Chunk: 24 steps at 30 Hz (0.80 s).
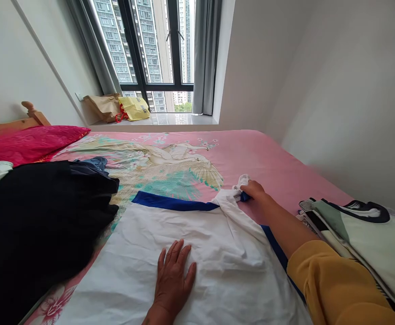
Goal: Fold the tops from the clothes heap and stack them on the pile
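A white garment with a blue trim (140,234) lies spread on the pink bed (251,153). My left hand (173,280) rests flat on its middle, fingers stretched out. My right hand (254,194) reaches forward from a yellow sleeve and pinches the far right corner of the white garment, bunching the cloth and its blue edge.
A heap of black clothes (38,221) lies at the left, with a red pillow (31,142) behind it. Folded garments (360,234) are stacked at the right by the wall. Paper bags (119,107) sit on the window sill.
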Tool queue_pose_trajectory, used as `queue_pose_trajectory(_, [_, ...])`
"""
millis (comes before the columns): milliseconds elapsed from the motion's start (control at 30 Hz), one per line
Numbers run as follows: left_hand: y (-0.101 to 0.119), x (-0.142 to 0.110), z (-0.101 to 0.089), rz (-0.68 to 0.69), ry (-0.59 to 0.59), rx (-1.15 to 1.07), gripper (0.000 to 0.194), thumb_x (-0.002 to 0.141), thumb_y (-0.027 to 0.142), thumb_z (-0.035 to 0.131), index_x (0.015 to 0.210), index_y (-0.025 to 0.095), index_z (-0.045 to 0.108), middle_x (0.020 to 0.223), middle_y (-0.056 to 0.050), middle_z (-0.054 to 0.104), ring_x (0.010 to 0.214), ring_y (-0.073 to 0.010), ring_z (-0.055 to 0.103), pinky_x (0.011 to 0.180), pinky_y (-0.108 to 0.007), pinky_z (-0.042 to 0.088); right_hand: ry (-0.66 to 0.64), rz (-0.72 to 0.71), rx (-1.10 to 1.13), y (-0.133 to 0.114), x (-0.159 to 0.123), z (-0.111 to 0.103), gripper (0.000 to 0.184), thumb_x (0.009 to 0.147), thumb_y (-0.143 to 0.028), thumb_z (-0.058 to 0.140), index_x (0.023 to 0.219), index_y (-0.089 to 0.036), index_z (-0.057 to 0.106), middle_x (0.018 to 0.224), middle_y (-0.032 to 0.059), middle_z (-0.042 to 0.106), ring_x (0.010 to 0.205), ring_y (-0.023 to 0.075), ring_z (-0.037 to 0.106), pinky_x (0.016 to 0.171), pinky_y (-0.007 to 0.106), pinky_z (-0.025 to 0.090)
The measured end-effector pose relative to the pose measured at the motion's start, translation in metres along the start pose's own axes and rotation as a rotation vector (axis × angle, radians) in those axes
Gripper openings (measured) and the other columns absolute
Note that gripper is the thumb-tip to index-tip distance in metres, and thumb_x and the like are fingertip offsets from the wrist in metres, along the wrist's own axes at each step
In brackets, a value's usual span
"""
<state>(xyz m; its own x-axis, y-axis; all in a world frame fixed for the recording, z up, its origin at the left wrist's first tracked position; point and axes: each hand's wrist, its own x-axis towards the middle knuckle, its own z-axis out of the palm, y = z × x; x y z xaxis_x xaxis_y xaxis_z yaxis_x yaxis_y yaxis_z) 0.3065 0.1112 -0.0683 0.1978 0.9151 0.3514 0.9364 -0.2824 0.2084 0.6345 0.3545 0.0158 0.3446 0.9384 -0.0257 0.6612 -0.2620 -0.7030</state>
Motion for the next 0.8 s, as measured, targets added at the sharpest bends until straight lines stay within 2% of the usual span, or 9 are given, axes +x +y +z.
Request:
queue_pose_trajectory(133, [0.001,0.000,0.000,-0.009,-0.012,0.004,0.041,0.088,0.035,0.044,0.128,0.030,0.050,0.139,-0.003,0.048,0.129,-0.0219,0.041,0.109,-0.044,0.021,0.148,-0.246,0.145,-0.048,-0.035,-0.020,0.032,0.081,-0.037,0.046,0.108,-0.020,0.053,0.101,0.0065,0.062,0.086,0.0165,0.056,0.070,0.025,0.044])
queue_pose_trajectory(200, [0.001,0.000,0.000,-0.004,-0.006,0.009,0.041,0.087,0.035,0.045,0.128,0.029,0.050,0.138,-0.003,0.048,0.129,-0.0223,0.041,0.109,-0.044,0.021,0.085,-0.493,0.221,-0.073,-0.071,-0.032,0.032,0.081,-0.037,0.047,0.108,-0.021,0.053,0.097,0.0042,0.063,0.084,0.0153,0.057,0.069,0.023,0.045])
queue_pose_trajectory(400, [-0.002,-0.001,0.004,0.020,0.009,0.034,0.043,0.083,0.035,0.050,0.125,0.027,0.053,0.135,-0.006,0.052,0.127,-0.0228,0.043,0.108,-0.044,0.022,-0.741,-1.031,-0.391,-0.083,-0.215,-0.038,0.017,0.074,-0.028,0.056,0.089,-0.022,0.064,0.076,0.0019,0.067,0.065,0.0153,0.059,0.057,0.022,0.040])
queue_pose_trajectory(467, [-0.003,-0.001,0.005,0.024,0.006,0.035,0.042,0.084,0.034,0.049,0.126,0.029,0.052,0.136,-0.004,0.051,0.127,-0.0223,0.043,0.108,-0.044,0.023,-0.979,-1.079,-0.568,-0.073,-0.233,-0.029,0.017,0.065,-0.025,0.063,0.081,-0.021,0.066,0.063,-0.0006,0.065,0.054,0.0142,0.056,0.048,0.021,0.036])
queue_pose_trajectory(500, [-0.003,-0.001,0.005,0.026,0.003,0.035,0.042,0.085,0.034,0.048,0.126,0.030,0.051,0.137,-0.003,0.050,0.128,-0.0220,0.042,0.107,-0.044,0.023,-0.983,-1.025,-0.526,-0.069,-0.230,-0.025,0.015,0.061,-0.025,0.066,0.075,-0.020,0.066,0.055,-0.0027,0.061,0.047,0.0127,0.052,0.043,0.020,0.034])
queue_pose_trajectory(567, [-0.003,0.000,0.005,0.020,0.005,0.035,0.041,0.087,0.035,0.045,0.127,0.031,0.050,0.138,-0.002,0.049,0.129,-0.0217,0.041,0.107,-0.045,0.023,-0.716,-0.802,-0.217,-0.066,-0.201,-0.025,0.016,0.061,-0.030,0.067,0.071,-0.016,0.066,0.047,-0.0066,0.055,0.043,0.0097,0.047,0.039,0.018,0.033])
queue_pose_trajectory(667, [-0.002,0.000,0.004,0.013,0.009,0.034,0.040,0.088,0.037,0.043,0.127,0.030,0.050,0.137,-0.003,0.050,0.128,-0.0220,0.041,0.107,-0.045,0.021,-0.100,-0.470,0.224,-0.065,-0.126,-0.043,0.037,0.083,-0.038,0.043,0.097,-0.009,0.062,0.066,-0.0025,0.063,0.055,0.0082,0.053,0.047,0.016,0.041])
queue_pose_trajectory(733, [-0.002,0.000,0.005,0.014,0.007,0.033,0.040,0.088,0.037,0.043,0.127,0.030,0.050,0.137,-0.003,0.049,0.129,-0.0217,0.041,0.108,-0.044,0.020,0.103,-0.382,0.295,-0.057,-0.086,-0.057,0.045,0.091,-0.036,0.024,0.115,-0.009,0.051,0.085,0.0053,0.066,0.065,0.0100,0.056,0.055,0.020,0.045])
queue_pose_trajectory(800, [-0.002,0.001,0.005,0.016,0.005,0.032,0.040,0.088,0.038,0.043,0.127,0.030,0.050,0.138,-0.002,0.049,0.129,-0.0213,0.040,0.108,-0.044,0.020,0.152,-0.308,0.322,-0.037,-0.068,-0.060,0.043,0.091,-0.042,0.028,0.117,-0.013,0.048,0.097,0.0099,0.065,0.075,0.0130,0.059,0.062,0.024,0.047])
